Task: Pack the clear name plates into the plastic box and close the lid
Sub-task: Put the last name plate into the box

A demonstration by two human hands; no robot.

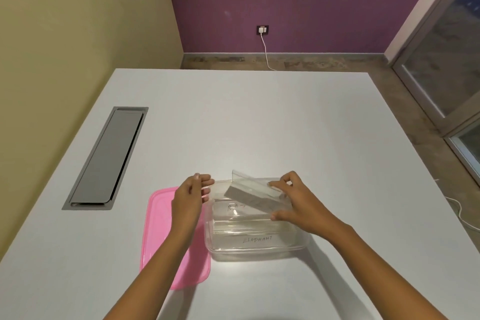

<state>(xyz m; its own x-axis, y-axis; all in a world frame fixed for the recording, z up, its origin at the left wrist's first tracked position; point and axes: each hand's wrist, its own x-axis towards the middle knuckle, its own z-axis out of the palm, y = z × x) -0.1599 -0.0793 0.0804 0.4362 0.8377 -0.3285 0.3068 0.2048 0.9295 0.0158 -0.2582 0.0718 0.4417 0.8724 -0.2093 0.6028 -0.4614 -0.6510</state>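
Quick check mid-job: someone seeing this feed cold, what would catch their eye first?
Probably the pink lid, lying flat on the white table just left of the clear plastic box, the one bright colour up close. Next, the right hand tilting a clear name plate over the open box while the left hand is at its left rim; a plate marked ELEPHANT is already inside.

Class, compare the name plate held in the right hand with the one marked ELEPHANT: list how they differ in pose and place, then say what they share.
1. The held name plate is tilted above the plastic box, pinched by the right hand; the ELEPHANT name plate sits inside the box, untouched.
2. The held plate's writing cannot be read; the ELEPHANT plate's word faces the camera.

Shared: both are clear plastic.
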